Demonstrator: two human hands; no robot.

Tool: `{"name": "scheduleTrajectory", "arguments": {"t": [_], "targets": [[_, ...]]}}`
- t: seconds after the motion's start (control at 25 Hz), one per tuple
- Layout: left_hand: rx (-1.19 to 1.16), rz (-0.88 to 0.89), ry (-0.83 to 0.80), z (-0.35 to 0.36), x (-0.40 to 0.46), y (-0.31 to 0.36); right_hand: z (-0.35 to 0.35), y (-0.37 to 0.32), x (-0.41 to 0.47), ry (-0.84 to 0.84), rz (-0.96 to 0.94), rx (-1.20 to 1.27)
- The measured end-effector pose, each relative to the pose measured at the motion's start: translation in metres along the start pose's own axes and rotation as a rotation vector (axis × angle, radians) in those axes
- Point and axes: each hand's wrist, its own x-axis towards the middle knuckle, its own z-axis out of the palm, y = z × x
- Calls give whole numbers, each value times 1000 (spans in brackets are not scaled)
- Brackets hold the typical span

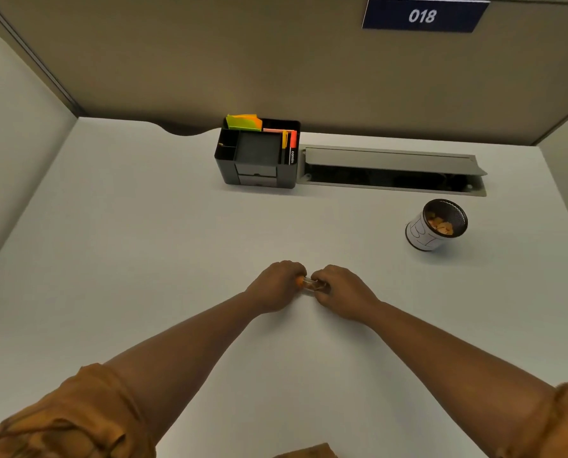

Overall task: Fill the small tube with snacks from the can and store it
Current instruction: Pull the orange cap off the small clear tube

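Centrally, low over the pale grey desk surface (144, 242), both bare hands are meeting on one small clear plastic tube (310, 283). The tube is lying roughly level between them, with only a short stretch of it showing.

Left hand (276, 285): fingers are curling closed around the tube's left end, where an orange cap (298, 281) is peeking out from under the knuckles. Whether the cap is seated on the tube or coming off cannot be told.

Right hand (340, 289): fingers are wrapping shut over the tube's right end, hiding that part completely. The tube's contents are too small and blurred to make out.

Both forearms are reaching forward from rolled mustard-orange sleeves (71, 421) at the bottom corners.

Well apart from the hands, to the far right, a black mesh can with a white paper wrap (436, 224) is standing on the desk, open at the top. Orange snack pieces (441, 224) are lying inside it.

At the back edge of the desk, a black plastic desk organiser (259, 157) is standing with several compartments. Green and orange sticky notes (244, 122) are sticking up from its rear slot, and pens are leaning in its right slot.

Just beside the organiser, on its right, a grey metal cable hatch (391, 168) is sitting with its lid propped open.

High on the tan partition wall, a dark blue sign reading 018 (423, 15) is hanging.
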Motion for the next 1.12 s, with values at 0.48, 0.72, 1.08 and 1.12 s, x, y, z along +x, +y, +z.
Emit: {"name": "scheduleTrajectory", "arguments": {"t": [0.48, 0.72, 1.08, 1.12], "targets": [[-524, -57, -18, -30, 9, 26, -19, -7, -13, 77, 69, 329], [-486, -45, -18, -33, 3, 27, -20, -11, -18, 58, 66, 305], [-440, -26, 34, -37, -4, 29, -26, -16, -17, 68, 56, 198], [-445, -30, 43, -37, -4, 30, -26, -16, -17, 76, 56, 189]]}}
